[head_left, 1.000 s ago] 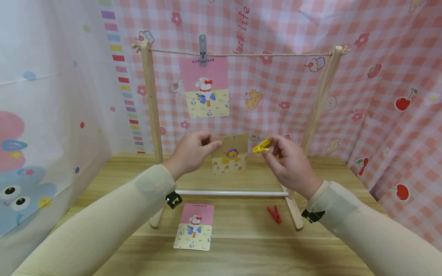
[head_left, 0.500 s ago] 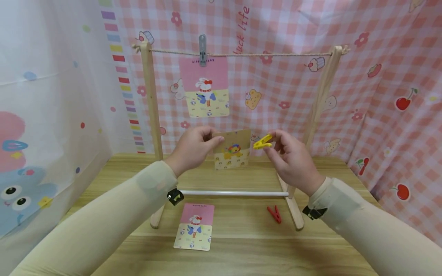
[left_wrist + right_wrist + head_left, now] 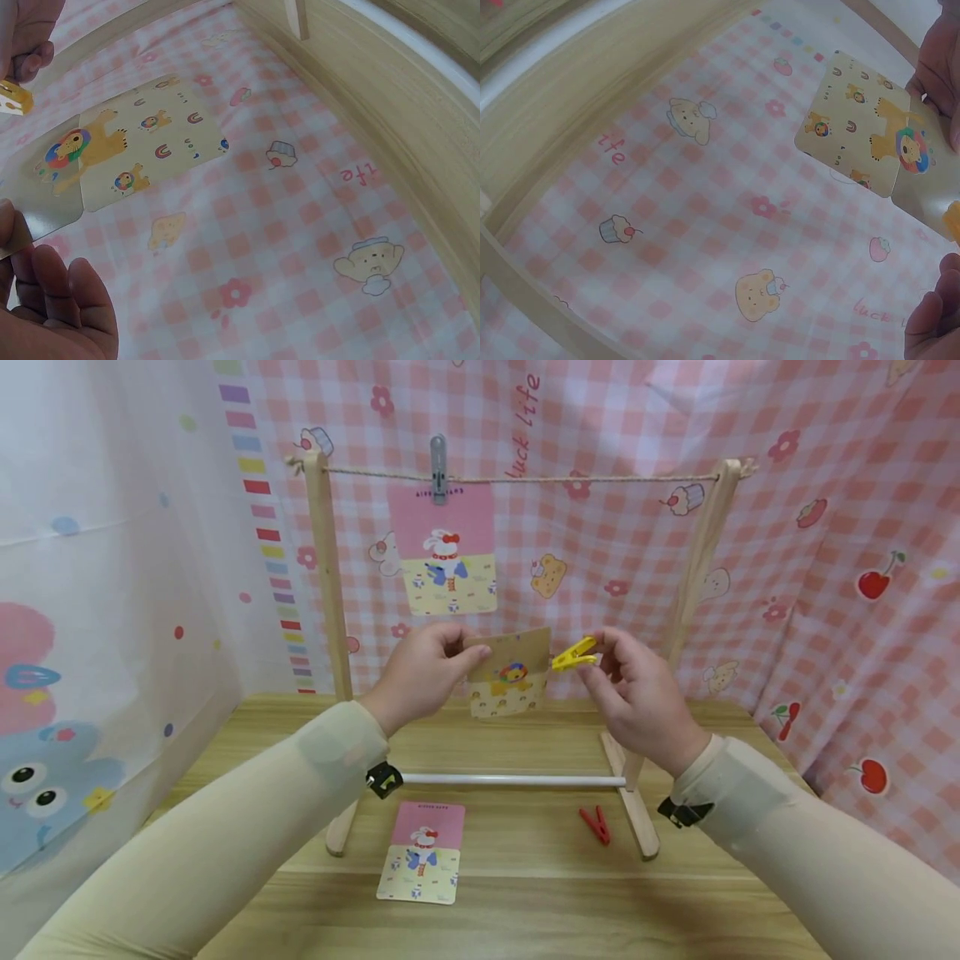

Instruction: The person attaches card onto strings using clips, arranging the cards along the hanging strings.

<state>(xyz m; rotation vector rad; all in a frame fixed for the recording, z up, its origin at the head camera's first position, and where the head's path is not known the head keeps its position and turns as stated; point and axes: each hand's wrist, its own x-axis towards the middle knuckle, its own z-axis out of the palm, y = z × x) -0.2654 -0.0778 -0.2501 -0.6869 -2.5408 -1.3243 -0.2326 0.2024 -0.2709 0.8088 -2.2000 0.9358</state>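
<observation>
Left hand (image 3: 420, 681) fingers pinch lion card (image 3: 507, 672) by its 9 o'clock edge, held up mid-air under the string (image 3: 570, 479). Right hand (image 3: 637, 702) fingers squeeze yellow peg (image 3: 575, 654) at card's 2 o'clock corner, touching. Red peg (image 3: 596, 824) & 2nd card (image 3: 422, 852) lie on counter (image 3: 525, 893).

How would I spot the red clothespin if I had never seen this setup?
Start at the wooden drying rack standing on the wooden table. Look down to the foot of its right post: the red clothespin lies flat on the table just left of that foot, below the white bar. It is the only red peg; the yellow one is pinched in the right hand, and the grey one hangs on the string.
</observation>
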